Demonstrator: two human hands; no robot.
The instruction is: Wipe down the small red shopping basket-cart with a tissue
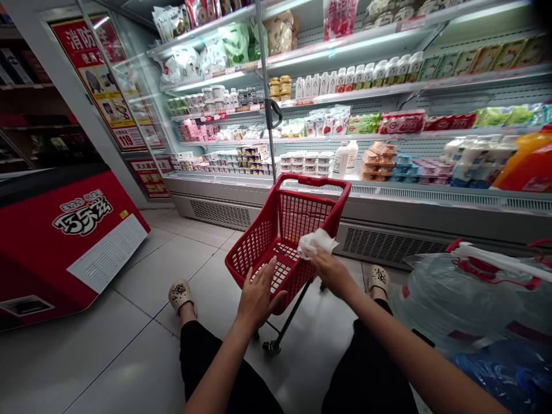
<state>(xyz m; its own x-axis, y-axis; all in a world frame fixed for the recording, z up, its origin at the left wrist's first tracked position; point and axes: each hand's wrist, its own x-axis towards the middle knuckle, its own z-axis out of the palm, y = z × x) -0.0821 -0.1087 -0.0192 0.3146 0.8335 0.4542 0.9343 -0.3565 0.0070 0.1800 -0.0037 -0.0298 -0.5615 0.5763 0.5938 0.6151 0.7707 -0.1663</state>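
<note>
A red plastic shopping cart with a lattice basket stands on the floor between my legs, its wheels and metal legs showing below. My right hand is closed on a crumpled white cloth or tissue at the basket's right side. Whether the cloth touches the basket rim is hard to tell. My left hand holds nothing; its fingers are stretched out over the near left edge of the basket, and contact there cannot be made out.
Beyond the cart runs a lit refrigerated shelf unit stocked with dairy goods and a glass door with a black handle. A red freezer is at left. Large clear water bottles stand at right, near my foot.
</note>
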